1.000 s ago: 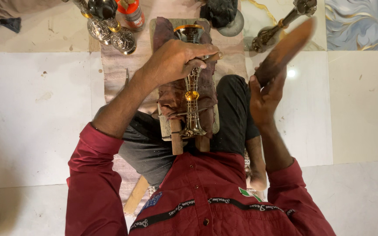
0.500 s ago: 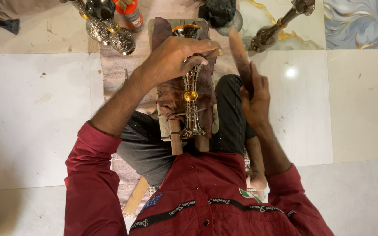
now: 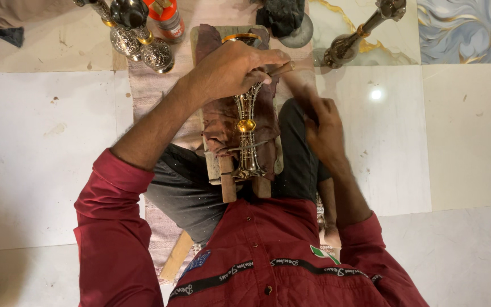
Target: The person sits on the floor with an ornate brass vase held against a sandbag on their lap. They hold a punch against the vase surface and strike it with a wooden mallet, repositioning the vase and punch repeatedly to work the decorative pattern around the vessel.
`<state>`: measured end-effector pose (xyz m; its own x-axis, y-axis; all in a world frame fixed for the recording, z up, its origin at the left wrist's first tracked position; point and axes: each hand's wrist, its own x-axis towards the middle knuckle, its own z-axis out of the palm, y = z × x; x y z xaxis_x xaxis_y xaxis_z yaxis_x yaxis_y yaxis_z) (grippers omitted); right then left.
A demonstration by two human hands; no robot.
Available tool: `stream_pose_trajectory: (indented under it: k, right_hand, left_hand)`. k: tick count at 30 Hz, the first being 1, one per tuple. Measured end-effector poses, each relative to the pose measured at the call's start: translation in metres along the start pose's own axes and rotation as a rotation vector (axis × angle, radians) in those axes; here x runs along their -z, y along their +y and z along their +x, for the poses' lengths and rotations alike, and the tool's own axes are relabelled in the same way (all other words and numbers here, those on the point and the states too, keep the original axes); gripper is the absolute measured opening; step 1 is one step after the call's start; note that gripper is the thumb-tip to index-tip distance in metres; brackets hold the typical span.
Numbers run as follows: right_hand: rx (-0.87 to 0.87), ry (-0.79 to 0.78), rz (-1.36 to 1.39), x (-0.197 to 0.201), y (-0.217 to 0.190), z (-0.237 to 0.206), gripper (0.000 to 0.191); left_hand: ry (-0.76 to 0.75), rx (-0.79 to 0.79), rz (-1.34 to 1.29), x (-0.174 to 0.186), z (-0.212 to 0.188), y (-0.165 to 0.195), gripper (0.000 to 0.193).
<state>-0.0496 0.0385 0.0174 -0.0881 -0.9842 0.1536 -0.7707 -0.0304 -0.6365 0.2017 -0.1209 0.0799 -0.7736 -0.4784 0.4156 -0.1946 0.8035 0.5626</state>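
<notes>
A small round can stands at the far edge, a bit to the left. It is orange-red with a white band around it. Just left of it stand shiny silver pieces. On the near side, the red shirt has a little green and white patch on the right.

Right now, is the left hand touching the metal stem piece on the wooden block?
Touching. The head view shows the left hand lying over the upper end of the metal stem piece, fingers curled down onto it, with no gap visible.
</notes>
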Motion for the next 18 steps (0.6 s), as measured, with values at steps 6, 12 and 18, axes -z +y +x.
stream_pose_trajectory:
  k: [6,12,18]
  right_hand:
    - [0.065,0.211,0.548,-0.003,0.009,0.004,0.068]
    - [0.159,0.303,0.197,-0.006,0.016,0.001,0.061]
    - [0.127,0.306,0.243,-0.011,0.017,-0.005,0.068]
  left_hand:
    - [0.009,-0.033,0.040,0.001,0.002,0.002,0.048]
    - [-0.107,0.045,0.058,0.003,0.007,0.007,0.048]
    - [-0.135,0.003,0.116,0.004,0.011,0.004,0.051]
